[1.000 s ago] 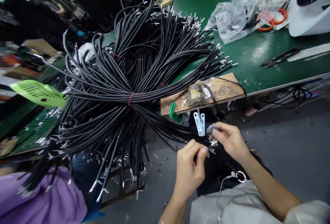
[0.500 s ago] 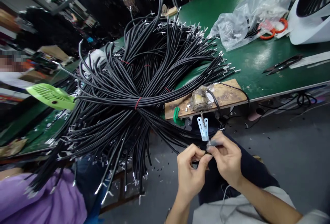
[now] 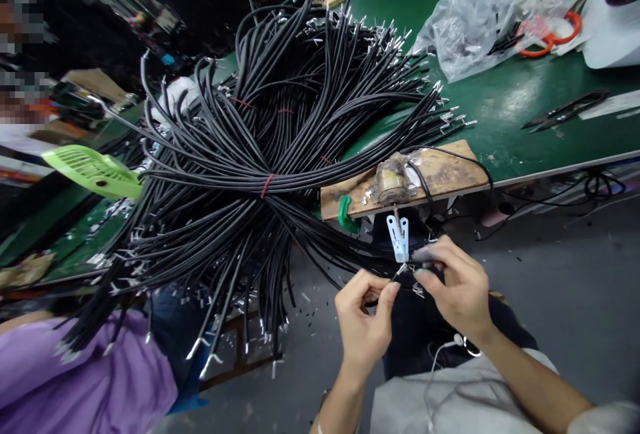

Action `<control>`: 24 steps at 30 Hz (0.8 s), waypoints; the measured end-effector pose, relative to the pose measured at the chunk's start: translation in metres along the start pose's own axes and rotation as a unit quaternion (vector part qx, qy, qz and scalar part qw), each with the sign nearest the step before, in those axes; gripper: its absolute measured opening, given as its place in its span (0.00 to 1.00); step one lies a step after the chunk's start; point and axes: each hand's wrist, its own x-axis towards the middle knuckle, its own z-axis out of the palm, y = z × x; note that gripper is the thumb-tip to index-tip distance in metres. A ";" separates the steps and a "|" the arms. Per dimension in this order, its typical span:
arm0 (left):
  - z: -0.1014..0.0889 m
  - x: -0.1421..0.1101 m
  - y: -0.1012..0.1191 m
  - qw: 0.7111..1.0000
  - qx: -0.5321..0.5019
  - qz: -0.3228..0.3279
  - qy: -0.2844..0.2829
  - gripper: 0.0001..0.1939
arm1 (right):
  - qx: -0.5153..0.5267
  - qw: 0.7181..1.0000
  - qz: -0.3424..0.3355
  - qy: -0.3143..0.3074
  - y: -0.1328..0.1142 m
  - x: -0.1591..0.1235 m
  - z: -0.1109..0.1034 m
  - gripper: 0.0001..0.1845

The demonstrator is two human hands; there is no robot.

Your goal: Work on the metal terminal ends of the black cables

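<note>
Between the thumb and fingers of my left hand [image 3: 367,321] is a black cable, pinched near its bare silver wire end [image 3: 401,270]. That end points up at the tip of a pale blue clothes peg [image 3: 399,241]; I cannot tell whether they touch. The peg hangs from the shaft of a small grimy motor [image 3: 393,182] on a wooden board [image 3: 453,166]. Just right of the wire end, my right hand [image 3: 463,291] has its thumb and index finger apart, with a grey covering on a fingertip. A large bundle of black cables [image 3: 220,184], tied with red, spreads to the left.
A green clamp [image 3: 346,213] grips the board's edge. On the green table [image 3: 505,147] lie thread snips [image 3: 565,111], orange-handled scissors [image 3: 550,37] and a clear plastic bag [image 3: 463,34]. A light green fan [image 3: 95,171] stands left. A person in a purple top [image 3: 115,374] sits close by.
Half a second ago my right fingers were closed together at the wire end beside my left. Now they have parted and drawn right, leaving the silver end exposed. My left hand keeps its pinch.
</note>
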 end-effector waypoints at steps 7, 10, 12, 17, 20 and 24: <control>-0.002 0.000 0.000 0.999 -0.031 -0.028 -0.011 0.13 | -0.016 0.997 -0.045 -0.053 0.007 0.009 0.001 0.06; -0.002 0.001 0.000 0.997 -0.054 -0.043 -0.019 0.13 | -0.053 0.996 -0.036 -0.063 0.012 0.006 -0.004 0.05; 0.000 0.001 0.000 0.997 -0.064 -0.044 -0.025 0.13 | -0.052 0.998 0.012 -0.044 0.014 0.006 -0.006 0.06; 0.001 0.002 0.003 0.999 -0.028 -0.015 -0.032 0.15 | 0.005 0.993 0.018 -0.118 0.006 0.011 0.000 0.11; -0.007 0.009 0.006 0.996 0.035 0.015 -0.082 0.20 | 0.029 0.991 -0.015 -0.131 0.004 0.010 0.004 0.17; -0.018 0.022 0.003 0.970 -0.020 0.113 -0.216 0.24 | 0.317 0.912 0.139 -0.221 0.007 0.003 0.008 0.25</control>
